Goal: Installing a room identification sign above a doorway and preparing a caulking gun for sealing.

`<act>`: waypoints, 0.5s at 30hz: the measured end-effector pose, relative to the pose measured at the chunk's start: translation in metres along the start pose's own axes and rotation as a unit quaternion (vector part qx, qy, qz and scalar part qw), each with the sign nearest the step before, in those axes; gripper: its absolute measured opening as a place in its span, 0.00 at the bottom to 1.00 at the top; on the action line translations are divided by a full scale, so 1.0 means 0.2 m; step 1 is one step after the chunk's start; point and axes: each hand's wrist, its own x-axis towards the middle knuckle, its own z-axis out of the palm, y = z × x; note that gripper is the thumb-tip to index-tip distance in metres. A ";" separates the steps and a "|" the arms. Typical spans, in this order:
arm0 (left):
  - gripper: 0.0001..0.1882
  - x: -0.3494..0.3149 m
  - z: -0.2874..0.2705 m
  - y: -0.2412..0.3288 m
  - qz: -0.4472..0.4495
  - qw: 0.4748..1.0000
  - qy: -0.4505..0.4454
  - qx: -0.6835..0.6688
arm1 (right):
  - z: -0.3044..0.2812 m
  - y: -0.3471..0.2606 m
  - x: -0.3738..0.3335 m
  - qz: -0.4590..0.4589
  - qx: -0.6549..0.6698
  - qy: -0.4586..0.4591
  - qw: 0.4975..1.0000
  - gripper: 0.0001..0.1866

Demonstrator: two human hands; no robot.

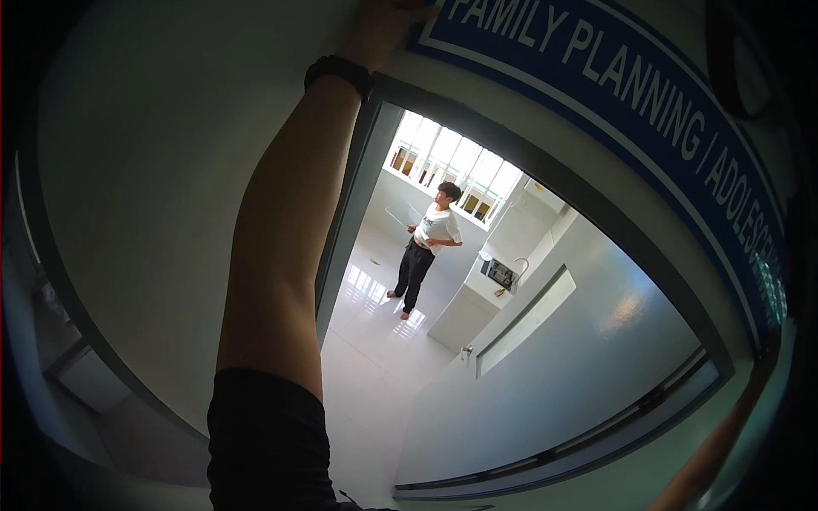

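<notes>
The left hand [388,25] presses flat on the sign's [613,85] left end, the right hand [764,358] on its right end; sign is not yet released.

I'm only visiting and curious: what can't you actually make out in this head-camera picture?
- Left hand: fingertips cut off by the top edge of the head view, at the blue sign.
- Right hand: dark and squeezed at the right rim; grip unclear.
- Sign's right end: lost in the dark rim.
- Person indoors: too small for detail.
</notes>
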 end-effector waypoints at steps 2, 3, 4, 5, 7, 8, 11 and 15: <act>0.18 -0.01 -0.01 0.01 -0.001 1.000 0.008 0.008 | 0.00 -0.01 0.00 -0.005 0.012 -0.004 1.000 0.29; 0.18 -0.02 -0.01 0.01 -0.004 1.000 0.014 0.017 | 0.00 -0.01 0.00 -0.007 0.025 -0.009 1.000 0.29; 0.18 -0.01 -0.02 0.00 -0.003 1.000 0.016 0.017 | 0.02 -0.01 0.00 -0.008 0.026 -0.009 1.000 0.29; 0.18 0.01 -0.01 -0.02 0.006 1.000 0.002 0.004 | 0.04 0.01 -0.02 0.022 0.075 -0.006 0.997 0.30; 0.18 0.04 -0.01 -0.05 0.015 1.000 -0.011 -0.011 | 0.04 0.06 -0.03 0.051 0.122 -0.003 0.991 0.30; 0.19 0.02 -0.04 -0.05 0.010 0.999 -0.014 -0.035 | -0.01 0.07 0.01 -0.029 0.014 -0.010 0.999 0.30; 0.19 -0.01 -0.03 -0.02 -0.009 1.000 -0.003 -0.028 | 0.00 0.10 0.02 -0.078 -0.062 -0.016 0.995 0.30; 0.19 -0.04 -0.02 0.00 -0.017 1.000 -0.002 -0.002 | 0.02 0.10 0.00 -0.118 -0.059 -0.005 0.991 0.30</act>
